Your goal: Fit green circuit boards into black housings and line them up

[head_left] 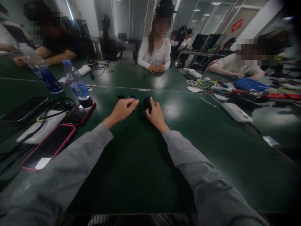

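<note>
Both my arms in grey sleeves reach forward over a dark green table (141,163). My right hand (155,113) is closed around a small black device (147,103), with a finger laid over its top. My left hand (123,110) is curled in a pinch just left of it, fingertips pointing at the device; what they hold, if anything, is too small to make out. Two small dark parts (127,97), one with a blue face, lie on the table just beyond my left hand.
Two pink-cased phones (49,146) (80,113), a white power bank (41,127), cables and two water bottles (76,81) lie at the left. Cables, tools, a white power strip (236,112) and a blue tray (248,84) lie at the right. Other people sit across the table.
</note>
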Demonstrator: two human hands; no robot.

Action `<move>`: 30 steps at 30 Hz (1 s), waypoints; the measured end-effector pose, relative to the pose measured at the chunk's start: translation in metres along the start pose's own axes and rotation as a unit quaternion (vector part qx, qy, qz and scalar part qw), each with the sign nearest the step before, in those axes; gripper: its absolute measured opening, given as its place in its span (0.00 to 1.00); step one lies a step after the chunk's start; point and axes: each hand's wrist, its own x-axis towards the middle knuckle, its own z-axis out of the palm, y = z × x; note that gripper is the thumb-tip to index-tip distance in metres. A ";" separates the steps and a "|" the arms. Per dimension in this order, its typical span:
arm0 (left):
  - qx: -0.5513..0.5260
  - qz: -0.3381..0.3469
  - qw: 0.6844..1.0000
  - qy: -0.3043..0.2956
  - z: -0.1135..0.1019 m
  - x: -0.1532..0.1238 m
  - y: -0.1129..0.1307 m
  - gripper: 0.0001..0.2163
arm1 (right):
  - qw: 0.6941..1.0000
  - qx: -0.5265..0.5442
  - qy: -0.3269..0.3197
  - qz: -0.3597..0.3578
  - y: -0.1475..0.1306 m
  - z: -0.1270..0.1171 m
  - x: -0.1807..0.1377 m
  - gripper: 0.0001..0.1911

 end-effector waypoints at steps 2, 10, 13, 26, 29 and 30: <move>0.052 -0.005 0.997 -0.061 0.026 -0.005 -0.003 0.22 | 1.000 0.020 0.003 -0.006 -0.001 0.000 0.000 0.33; 0.176 0.051 0.960 -0.211 0.060 -0.018 -0.005 0.21 | 0.999 0.042 -0.012 0.011 -0.001 -0.001 -0.001 0.32; 0.173 0.060 0.960 -0.213 0.058 -0.018 -0.006 0.20 | 0.998 0.049 -0.039 -0.006 -0.001 0.001 -0.002 0.36; 0.162 0.064 0.964 -0.201 0.057 -0.019 -0.006 0.21 | 0.999 0.016 -0.030 -0.004 0.000 -0.001 -0.001 0.30; 0.166 0.061 0.963 -0.202 0.057 -0.019 -0.005 0.21 | 0.999 -0.008 -0.033 -0.009 -0.001 -0.001 -0.001 0.30; 0.168 0.059 0.963 -0.201 0.058 -0.019 -0.005 0.21 | 0.999 -0.012 -0.031 -0.009 0.000 -0.001 0.000 0.30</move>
